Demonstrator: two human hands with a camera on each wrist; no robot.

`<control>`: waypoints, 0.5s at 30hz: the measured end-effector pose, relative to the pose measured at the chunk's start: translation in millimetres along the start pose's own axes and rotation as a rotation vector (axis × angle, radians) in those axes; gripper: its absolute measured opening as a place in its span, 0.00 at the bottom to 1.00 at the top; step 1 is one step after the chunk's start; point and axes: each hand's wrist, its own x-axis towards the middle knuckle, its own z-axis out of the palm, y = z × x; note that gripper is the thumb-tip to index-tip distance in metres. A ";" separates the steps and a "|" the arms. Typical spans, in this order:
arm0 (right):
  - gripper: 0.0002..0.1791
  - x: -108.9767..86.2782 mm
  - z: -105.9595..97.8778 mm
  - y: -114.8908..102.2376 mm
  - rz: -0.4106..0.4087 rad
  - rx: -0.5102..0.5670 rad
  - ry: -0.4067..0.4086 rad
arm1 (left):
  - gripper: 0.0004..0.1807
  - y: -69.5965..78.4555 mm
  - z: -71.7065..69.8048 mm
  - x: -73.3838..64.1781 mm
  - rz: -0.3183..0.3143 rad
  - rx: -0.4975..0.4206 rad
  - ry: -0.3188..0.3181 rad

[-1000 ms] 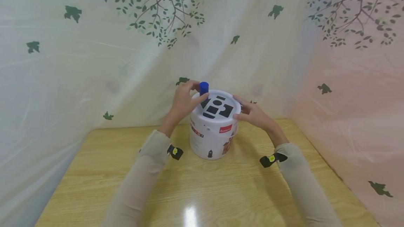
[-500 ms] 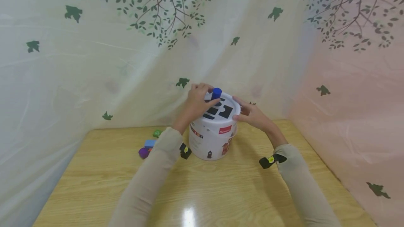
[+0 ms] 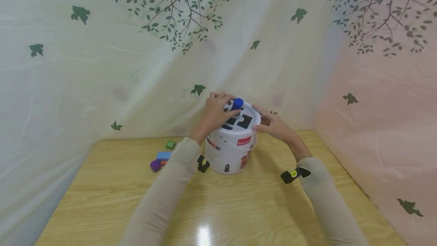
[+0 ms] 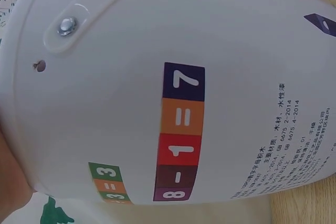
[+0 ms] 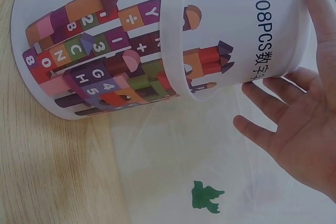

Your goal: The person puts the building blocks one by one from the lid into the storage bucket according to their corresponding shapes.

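Since the earlier head frames, the left hand [image 3: 218, 111] has carried the blue cylinder [image 3: 238, 104] rightward over the bucket's lid [image 3: 248, 109]. Its thumb and fingers pinch the cylinder, which stands slightly tilted; whether its lower end has entered an opening is hidden. The right hand [image 3: 274, 124] rests at the right edge of the bucket [image 3: 225, 158], fingers spread apart. Left of the bucket, on the counter [image 3: 218, 208], lie purple [image 3: 155, 166], blue [image 3: 164, 156] and green blocks [image 3: 170, 145]. The step seems to be fitting the cylinder into the round hole; next probably calls for straightening it and letting go.
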 end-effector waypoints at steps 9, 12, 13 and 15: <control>0.47 0.8 -0.1 0.3 -0.005 -0.001 0.003 | 0.30 -0.3 -1.0 -2.8 -0.036 0.018 -0.013; 0.47 0.4 0.3 -0.3 0.000 0.003 0.005 | 0.31 0.0 -0.8 -3.0 -0.051 0.041 -0.027; 0.47 0.1 0.5 -0.6 0.002 0.005 0.005 | 0.31 0.1 -0.6 -2.8 -0.057 0.051 -0.033; 0.47 0.2 0.6 -0.4 0.000 0.006 0.004 | 0.31 0.0 0.1 -2.5 -0.066 0.079 -0.043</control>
